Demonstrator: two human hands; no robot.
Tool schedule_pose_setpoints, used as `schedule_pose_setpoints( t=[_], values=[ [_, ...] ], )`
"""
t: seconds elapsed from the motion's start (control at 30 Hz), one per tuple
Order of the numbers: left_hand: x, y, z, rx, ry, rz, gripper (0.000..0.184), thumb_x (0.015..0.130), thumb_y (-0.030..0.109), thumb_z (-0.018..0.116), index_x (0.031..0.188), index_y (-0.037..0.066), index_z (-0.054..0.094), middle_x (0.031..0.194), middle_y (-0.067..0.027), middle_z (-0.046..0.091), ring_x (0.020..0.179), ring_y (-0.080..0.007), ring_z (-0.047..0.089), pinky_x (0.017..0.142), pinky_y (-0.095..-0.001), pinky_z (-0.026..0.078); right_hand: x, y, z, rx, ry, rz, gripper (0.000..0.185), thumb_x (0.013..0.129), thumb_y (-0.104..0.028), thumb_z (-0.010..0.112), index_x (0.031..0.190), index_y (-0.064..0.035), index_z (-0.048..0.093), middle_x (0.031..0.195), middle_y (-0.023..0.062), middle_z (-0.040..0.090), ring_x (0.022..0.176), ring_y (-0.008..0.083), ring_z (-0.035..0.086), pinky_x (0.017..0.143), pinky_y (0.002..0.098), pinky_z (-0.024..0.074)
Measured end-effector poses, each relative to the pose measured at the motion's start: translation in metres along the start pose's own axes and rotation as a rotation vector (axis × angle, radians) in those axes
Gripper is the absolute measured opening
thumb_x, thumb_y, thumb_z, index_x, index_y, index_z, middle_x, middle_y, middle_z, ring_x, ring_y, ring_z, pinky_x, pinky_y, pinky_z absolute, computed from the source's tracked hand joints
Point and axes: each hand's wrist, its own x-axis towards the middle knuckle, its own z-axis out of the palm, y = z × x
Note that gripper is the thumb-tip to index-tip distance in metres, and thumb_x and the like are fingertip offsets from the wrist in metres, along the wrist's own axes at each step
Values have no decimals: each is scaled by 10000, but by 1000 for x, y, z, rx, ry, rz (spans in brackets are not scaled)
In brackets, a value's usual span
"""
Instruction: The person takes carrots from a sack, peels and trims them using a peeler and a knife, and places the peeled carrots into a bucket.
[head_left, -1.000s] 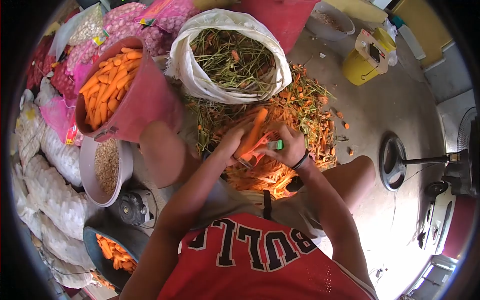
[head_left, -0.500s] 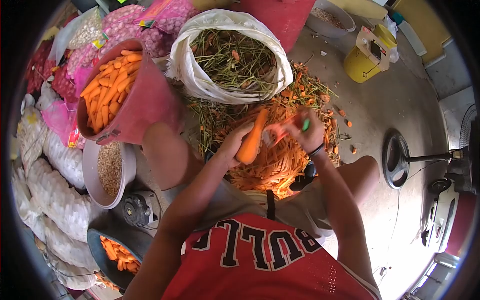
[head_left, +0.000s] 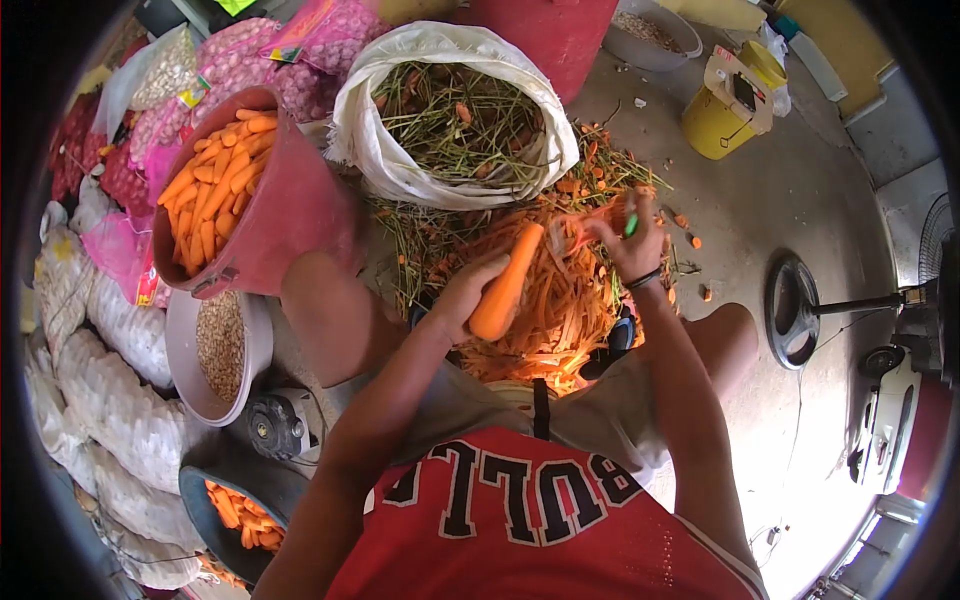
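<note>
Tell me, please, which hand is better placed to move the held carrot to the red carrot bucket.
Probably the left hand: it holds the carrot, nearer the bucket; the right hand holds a tool.

2 hands w/ 1 carrot & 1 peeler.

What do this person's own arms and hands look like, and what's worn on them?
The left hand and the right hand both look ungloved. A thin dark band circles the right wrist; none shows on the left. Both forearms are uncovered, with no sleeves visible. The red top carries large black letters edged in white.
</note>
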Motion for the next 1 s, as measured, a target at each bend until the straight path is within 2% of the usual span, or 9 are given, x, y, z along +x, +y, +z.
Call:
schedule_pose_setpoints(
  t=[0.07,0.17,0.3,0.5,0.6,0.7,0.8,0.93,1.0],
  values=[
    [0,2,4,-73,14,29,397,1002,300,475,1329,74,479,1060,-87,621,826,-162,643,668,-286,546,-19,-36,0,201,-130,-121,655,669,-484,838,1081,-69,544,782,104,646,663,238,682,574,347,544],
    [-11,18,43,-119,152,56,370,1017,259,437,1334,72,470,1082,-60,626,836,-149,647,673,-282,553,-37,-68,9,191,-173,-556,610,666,-495,834,1025,-79,568,783,107,634,639,261,667,553,353,535],
    [1,3,7,-41,-45,-24,400,1004,267,473,1353,73,467,1095,-61,617,822,-141,633,681,-278,548,-25,-43,11,85,-168,-505,585,677,-504,822,994,-77,578,793,108,642,643,265,664,553,355,533],
    [-4,1,5,31,8,7,490,989,271,506,1428,86,391,1023,-70,610,804,-140,624,650,-281,543,8,5,-2,-153,84,4,607,685,-483,832,1015,-53,559,783,121,656,662,254,675,585,342,548],
    [0,6,5,-63,-45,78,510,1000,290,480,1453,95,351,998,-62,603,798,-146,625,653,-298,552,-8,10,15,261,-31,86,603,689,-458,841,1024,-49,551,817,120,669,693,233,685,603,338,552],
    [-4,16,30,-115,129,97,489,1003,260,462,1452,99,354,1047,-65,615,800,-134,621,641,-294,548,-39,-53,9,267,-229,-273,620,680,-443,853,1064,-52,562,773,92,650,680,223,672,609,332,551],
    [0,1,14,-67,-17,104,472,1003,242,459,1445,103,372,1096,-69,611,799,-132,624,653,-290,551,-32,-45,16,171,-154,-482,644,670,-464,851,1079,-56,567,774,92,647,674,229,670,607,336,552],
    [-10,0,20,127,44,-33,458,1008,257,447,1426,84,376,969,-89,606,752,-172,625,672,-317,545,6,-2,-3,-107,58,-119,648,679,-479,836,1054,-39,543,778,126,671,661,229,685,568,348,551],
    [-6,1,19,16,-10,23,420,1010,262,438,1374,55,414,947,-85,604,747,-176,622,667,-316,544,6,-3,-7,10,43,14,658,677,-476,840,1064,-39,535,771,126,667,662,213,681,576,352,555]
  ],
)
